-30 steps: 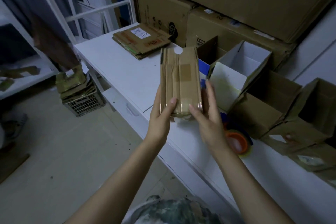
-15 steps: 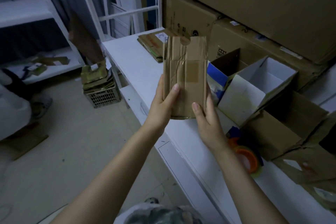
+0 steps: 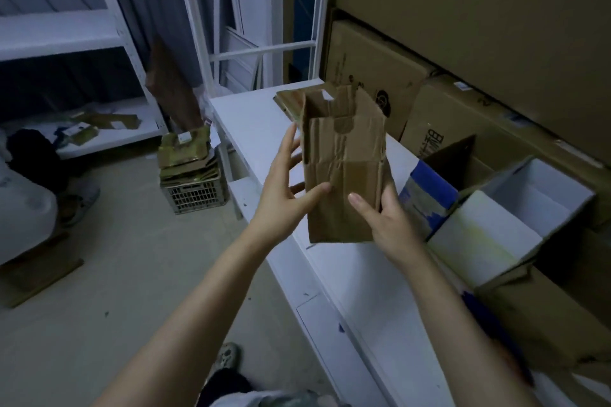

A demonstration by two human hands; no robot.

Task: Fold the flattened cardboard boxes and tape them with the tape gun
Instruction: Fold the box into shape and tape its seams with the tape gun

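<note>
1. The cardboard box is held upright in the air over the near edge of the white bench. It is partly opened out from flat, with creased faces and ragged flaps at its top.
2. The left hand grips the box's left corner, with its thumb on the front face and its fingers spread along the narrow left side.
3. The right hand holds the box's lower right edge, with its thumb on the front and its fingers hidden behind.
4. Right of the box, a blue-sided carton and an open white carton stand on the bench. The white carton's pale inside shows.
5. Just behind the box lies a stack of flattened cardboard.
6. Left of the box, on the floor, a plastic crate holds flattened cardboard piled above its rim.
7. Large brown cartons are stacked behind the box.
</note>
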